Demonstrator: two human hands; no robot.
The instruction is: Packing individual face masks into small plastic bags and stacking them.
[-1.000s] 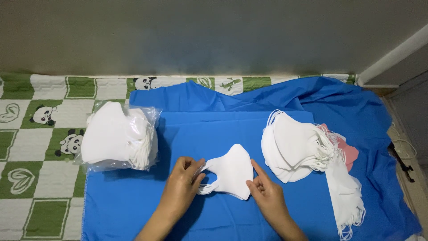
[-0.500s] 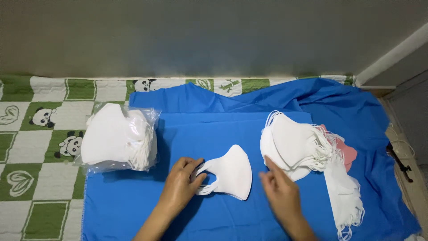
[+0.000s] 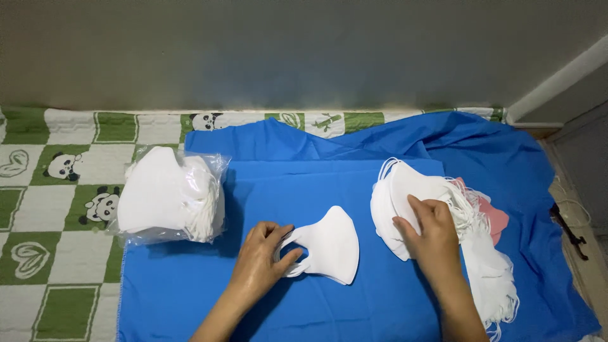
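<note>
So far one folded white mask (image 3: 329, 246) lay mid-cloth, its ear loop pinched by the left hand (image 3: 263, 256). The right hand (image 3: 427, 231), open-fingered, pressed the loose mask pile (image 3: 405, 196) at three o'clock; a bagged stack (image 3: 168, 196) sat at nine.

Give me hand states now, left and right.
Left hand: pinching the ear loop of the single white mask.
Right hand: open, flat on the loose mask stack.

1 white folded face mask (image 3: 329, 246) is laid flat on the blue cloth, ear loops pointing left. To its right, a stack of white masks (image 3: 405, 196) is piled, perhaps fanned slightly.
</note>
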